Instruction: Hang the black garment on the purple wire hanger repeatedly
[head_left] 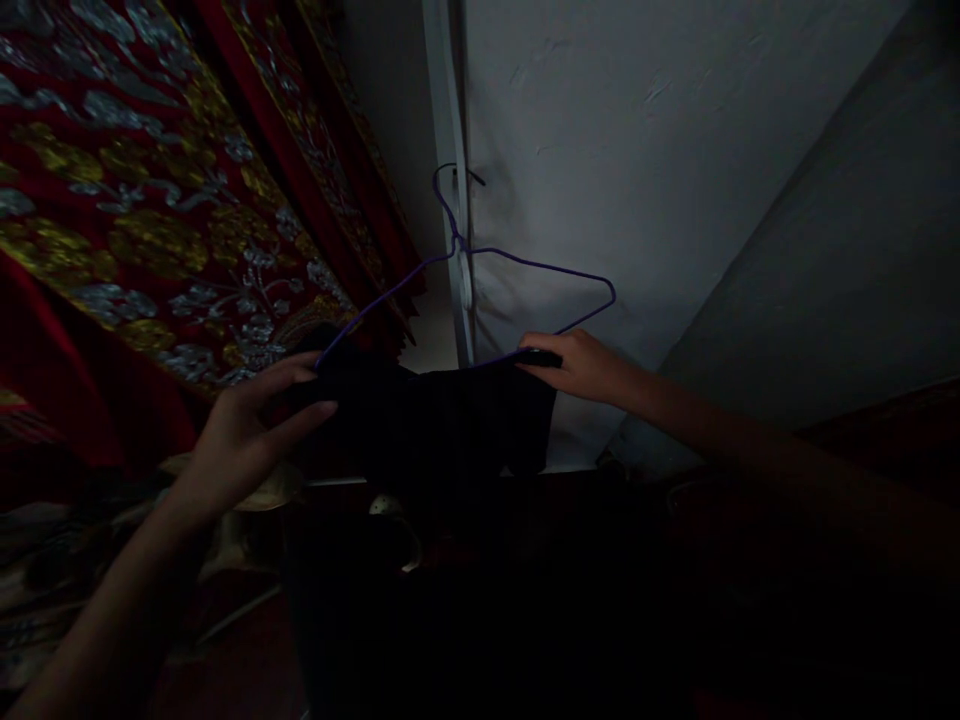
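Note:
A thin purple wire hanger (540,265) hangs by its hook from a pale vertical rail by the wall. Over its lower bar lies a black garment (450,420), whose exact kind is lost in the dark. My left hand (251,425) holds the garment near the hanger's left corner, thumb and fingers closing on the dark cloth. At the bar's right side, my right hand (574,362) pinches the garment's upper edge. The right corner of the hanger stands bare above that hand.
A red cloth with gold and silver sequin patterns (157,230) hangs at the left. Behind the hanger are the pale rail (442,90) and a grey wall (637,150). Dim, pale objects (262,490) sit below my left hand. The lower area is very dark.

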